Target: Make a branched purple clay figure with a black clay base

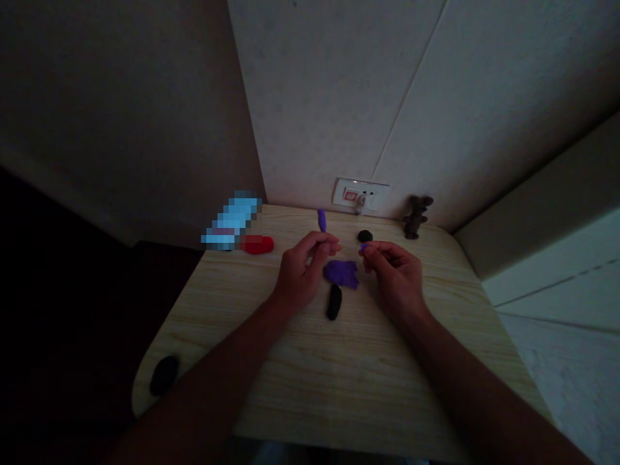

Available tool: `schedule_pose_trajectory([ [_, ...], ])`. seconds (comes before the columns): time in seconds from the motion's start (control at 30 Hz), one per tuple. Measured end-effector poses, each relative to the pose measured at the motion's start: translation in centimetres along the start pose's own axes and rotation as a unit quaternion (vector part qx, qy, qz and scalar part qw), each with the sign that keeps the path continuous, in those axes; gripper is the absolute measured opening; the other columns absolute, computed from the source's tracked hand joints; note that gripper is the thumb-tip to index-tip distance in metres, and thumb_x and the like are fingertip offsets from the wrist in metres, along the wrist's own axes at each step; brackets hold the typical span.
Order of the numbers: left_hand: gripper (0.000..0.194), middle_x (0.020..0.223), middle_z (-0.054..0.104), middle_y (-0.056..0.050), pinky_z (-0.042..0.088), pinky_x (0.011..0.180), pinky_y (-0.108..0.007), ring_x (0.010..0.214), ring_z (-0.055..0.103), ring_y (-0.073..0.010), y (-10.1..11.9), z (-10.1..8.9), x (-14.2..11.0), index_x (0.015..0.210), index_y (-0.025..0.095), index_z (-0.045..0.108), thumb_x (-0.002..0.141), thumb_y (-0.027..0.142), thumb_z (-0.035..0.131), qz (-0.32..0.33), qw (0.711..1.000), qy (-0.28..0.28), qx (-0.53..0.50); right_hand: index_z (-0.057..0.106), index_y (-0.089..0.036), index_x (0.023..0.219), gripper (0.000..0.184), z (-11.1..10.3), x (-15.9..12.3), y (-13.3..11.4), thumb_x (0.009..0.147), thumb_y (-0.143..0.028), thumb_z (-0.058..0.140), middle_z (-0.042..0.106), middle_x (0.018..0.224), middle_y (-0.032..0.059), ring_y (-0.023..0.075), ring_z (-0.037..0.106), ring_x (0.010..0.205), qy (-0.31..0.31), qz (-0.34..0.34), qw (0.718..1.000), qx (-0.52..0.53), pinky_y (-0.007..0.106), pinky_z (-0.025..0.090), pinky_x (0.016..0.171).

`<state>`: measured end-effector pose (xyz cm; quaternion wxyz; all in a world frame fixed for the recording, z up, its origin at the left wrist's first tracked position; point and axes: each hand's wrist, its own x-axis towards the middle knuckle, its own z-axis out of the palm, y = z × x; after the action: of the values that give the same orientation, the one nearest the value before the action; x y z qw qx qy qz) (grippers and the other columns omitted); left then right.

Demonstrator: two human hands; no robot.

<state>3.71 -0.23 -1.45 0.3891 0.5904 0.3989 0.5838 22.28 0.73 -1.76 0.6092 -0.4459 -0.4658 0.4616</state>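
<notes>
My right hand [394, 274] pinches a small bit of purple modelling clay [364, 247] between thumb and fingertips. Facing it, my left hand [305, 265] is loosely curved, its thumb a little apart from the fingers, with nothing visible in it. Between the hands lies a flattened, ragged-edged lump of purple clay [341, 273] on the wooden table. A black clay roll [334, 302] sits just below that lump. Beyond my left hand is a thin purple clay strip [322, 219]. A round black clay piece [365, 236] lies just behind the right fingertips.
A dark clay figure [416, 217] stands at the back right of the table [358, 381]. At the left are a red piece [258, 245] and a blurred-out bright device [233, 221]. Another black lump [165, 374] lies near the front left edge. A wall socket [361, 194] holds a plug.
</notes>
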Motion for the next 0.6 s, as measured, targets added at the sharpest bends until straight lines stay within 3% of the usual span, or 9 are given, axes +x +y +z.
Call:
schedule_pose_trajectory([
  [0.1,0.016,0.104,0.081,-0.005,0.059,0.088,-0.033,0.094,0.077,-0.0175,0.2,0.0,-0.2,0.095,0.023,0.057,0.103,0.036,0.060,-0.004,1.000,-0.013,-0.025,0.084,-0.023,0.092,0.019,-0.1,0.1,0.1,0.076,-0.032,0.089,0.072,0.069,-0.0008,0.0124,0.059,0.062,-0.006,0.018,1.000,0.020,0.027,0.045,0.060],
  [0.27,0.029,0.098,0.082,-0.004,0.058,0.082,-0.031,0.088,0.078,-0.0160,0.3,0.3,-0.3,0.093,0.026,0.038,0.098,0.031,0.066,-0.047,0.995,0.001,-0.089,0.085,-0.025,0.098,0.021,0.0,-0.1,0.1,0.080,-0.034,0.086,0.074,0.071,-0.0006,0.0124,0.063,0.065,-0.043,0.034,0.998,0.030,0.027,0.050,0.065],
  [0.43,0.037,0.093,0.083,-0.003,0.053,0.069,-0.026,0.075,0.073,-0.0135,-0.1,0.5,0.3,0.095,0.027,0.032,0.094,0.030,0.068,-0.068,0.987,0.032,-0.143,0.084,-0.023,0.089,0.023,0.3,-0.4,-0.3,0.073,-0.038,0.093,0.079,0.074,0.0019,0.0144,0.069,0.064,-0.067,0.063,0.995,0.033,0.028,0.056,0.063],
  [0.6,0.040,0.086,0.081,-0.001,0.048,0.059,-0.023,0.066,0.071,-0.0126,-0.1,0.2,0.7,0.090,0.027,0.032,0.092,0.031,0.072,-0.070,0.986,0.046,-0.143,0.082,-0.023,0.083,0.029,0.4,-0.1,-0.5,0.063,-0.034,0.100,0.082,0.077,0.0028,0.0146,0.073,0.065,-0.037,0.075,0.995,0.049,0.027,0.059,0.065],
])
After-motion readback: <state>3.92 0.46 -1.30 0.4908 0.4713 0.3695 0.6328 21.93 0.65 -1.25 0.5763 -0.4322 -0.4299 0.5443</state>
